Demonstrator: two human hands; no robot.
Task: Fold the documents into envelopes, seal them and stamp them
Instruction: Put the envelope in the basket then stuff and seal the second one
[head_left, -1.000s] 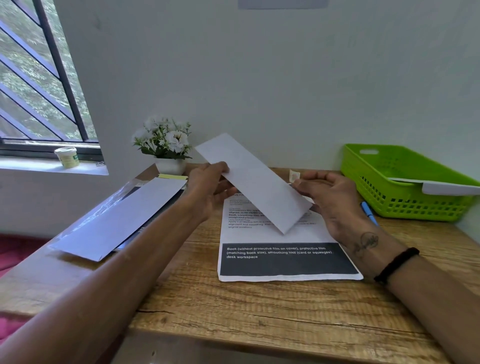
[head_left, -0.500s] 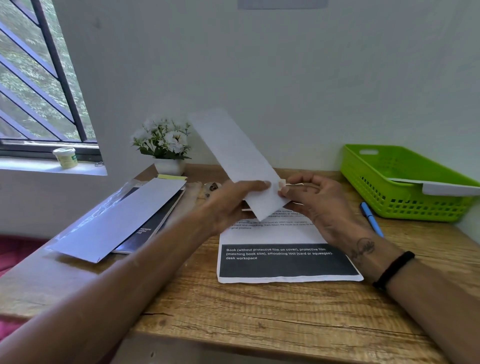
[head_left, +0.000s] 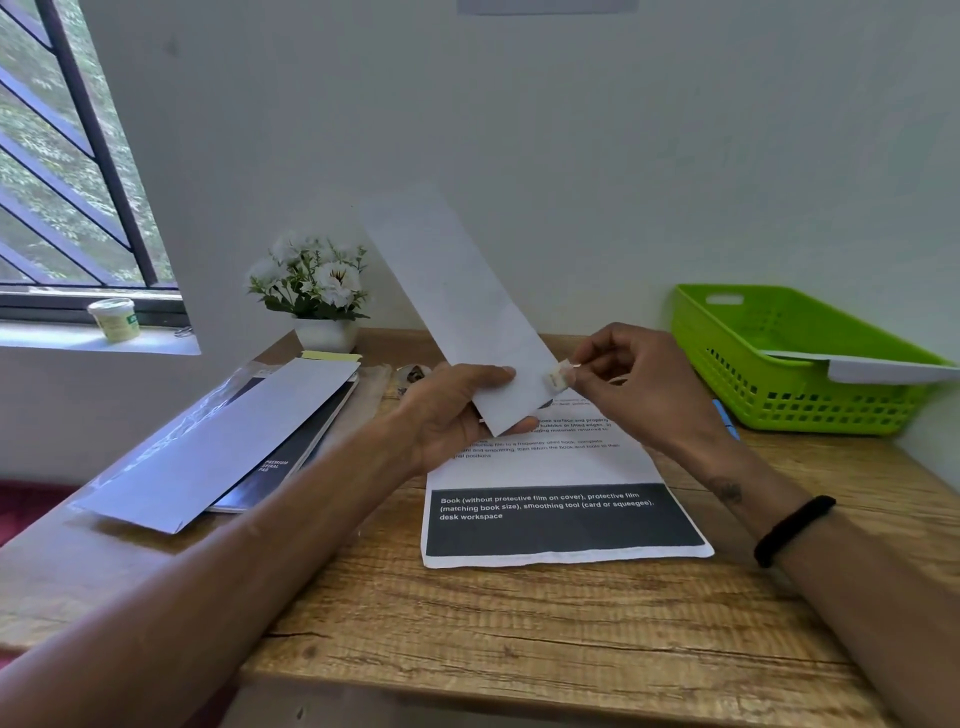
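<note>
The left hand holds a white envelope by its near end, thumb on the face and fingers curled under it, so the envelope stands tilted above the counter, its far end rising toward 11 o'clock in front of the wall. The right hand is at the envelope's 3 o'clock edge, thumb and forefinger pinching a small stamp that touches the envelope near its lower right side; the other fingers are loosely curled. A black band circles the right wrist.

Beneath both hands lies a printed sheet with a black block of white text at its near end; its upper part is hidden by the hands and envelope. At 9 o'clock from the hands a second envelope lies across a dark notebook, over a clear plastic sleeve, with a yellow pad edge showing at the far end. A pot of white flowers stands at 11 o'clock against the wall, just beside the raised envelope. Behind the left hand a small round thing is mostly covered and cannot be made out. At 3 o'clock sits a green basket with a white envelope resting across its rim, and a blue pen lies between basket and right wrist. A small tub stands on the window sill at 10 o'clock.
</note>
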